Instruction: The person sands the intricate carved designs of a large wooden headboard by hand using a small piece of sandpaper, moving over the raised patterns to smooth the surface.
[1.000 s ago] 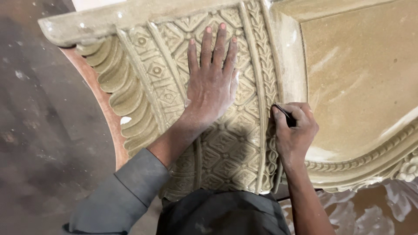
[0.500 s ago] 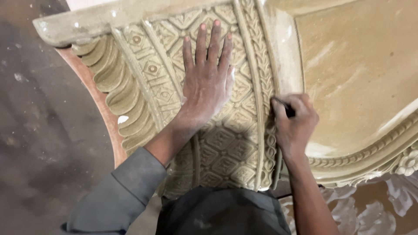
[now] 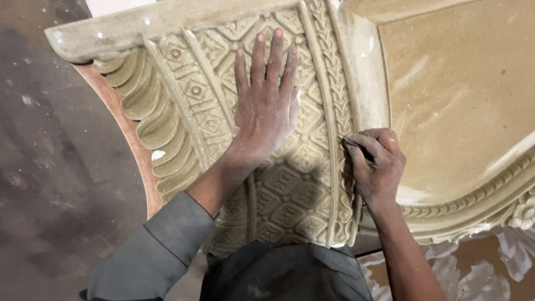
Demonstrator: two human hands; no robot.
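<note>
1. Since the earlier frame, the left hand has slid slightly up the carved panel; the right hand has barely shifted.
2. The carved panel, sandy and dusty, fills the middle: diamond lattice, leaf band, scalloped edge.
3. Left hand lies flat on the lattice, fingers nearly together.
4. Right hand, at the leaf band, pinches a thin dark tool, its tip touching the panel.

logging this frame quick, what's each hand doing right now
Left hand: open, palm flat on the carved panel.
Right hand: closed on a thin dark tool, tip at the braided border.
</note>
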